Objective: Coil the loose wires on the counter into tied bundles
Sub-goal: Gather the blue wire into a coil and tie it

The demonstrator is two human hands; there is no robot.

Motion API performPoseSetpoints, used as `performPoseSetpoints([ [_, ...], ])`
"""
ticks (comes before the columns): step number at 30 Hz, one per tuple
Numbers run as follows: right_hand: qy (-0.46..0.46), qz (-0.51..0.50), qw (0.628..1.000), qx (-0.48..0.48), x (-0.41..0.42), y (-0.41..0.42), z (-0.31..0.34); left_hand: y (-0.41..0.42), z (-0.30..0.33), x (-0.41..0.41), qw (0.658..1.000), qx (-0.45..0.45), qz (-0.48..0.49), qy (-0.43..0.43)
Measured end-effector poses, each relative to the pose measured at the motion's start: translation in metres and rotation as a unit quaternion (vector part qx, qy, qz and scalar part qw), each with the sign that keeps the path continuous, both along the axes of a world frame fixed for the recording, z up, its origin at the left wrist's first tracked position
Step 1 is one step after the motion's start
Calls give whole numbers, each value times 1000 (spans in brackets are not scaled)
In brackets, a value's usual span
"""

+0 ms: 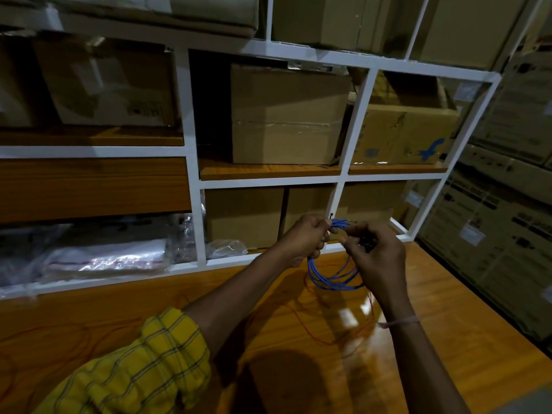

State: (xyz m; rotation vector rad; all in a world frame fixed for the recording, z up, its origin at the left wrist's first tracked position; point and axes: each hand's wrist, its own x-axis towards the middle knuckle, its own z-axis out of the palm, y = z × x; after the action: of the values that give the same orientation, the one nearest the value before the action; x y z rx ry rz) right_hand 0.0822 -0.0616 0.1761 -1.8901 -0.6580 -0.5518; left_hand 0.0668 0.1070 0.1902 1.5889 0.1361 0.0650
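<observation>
Item: blue wire coil (pixel 330 277), right of frame centre, held above the wooden desk (pixel 448 309). Left hand (pixel 304 240) closed around the coil's top; right hand (pixel 375 258) pinching the same loops, possibly with a dark tie, unclear. Loose red wire (pixel 310 330) lies on the desk below. Handling advice: keep loops even, grip firm, cinch tie snugly.
</observation>
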Motion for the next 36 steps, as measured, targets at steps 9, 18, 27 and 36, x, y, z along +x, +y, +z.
performPoseSetpoints([
  [9,-75,-6,997,-2,1,10,6,-4,1,-1,1000,-2,-20,-5],
  [18,-53,16,998,42,7,9,6,-9,-1,0,999,25,-41,-9],
  [27,79,58,984,152,2,2,8,-15,6,-3,997,55,-44,-17],
  [36,81,5,986,146,2,-1,10,-17,6,-2,988,146,-32,-42],
])
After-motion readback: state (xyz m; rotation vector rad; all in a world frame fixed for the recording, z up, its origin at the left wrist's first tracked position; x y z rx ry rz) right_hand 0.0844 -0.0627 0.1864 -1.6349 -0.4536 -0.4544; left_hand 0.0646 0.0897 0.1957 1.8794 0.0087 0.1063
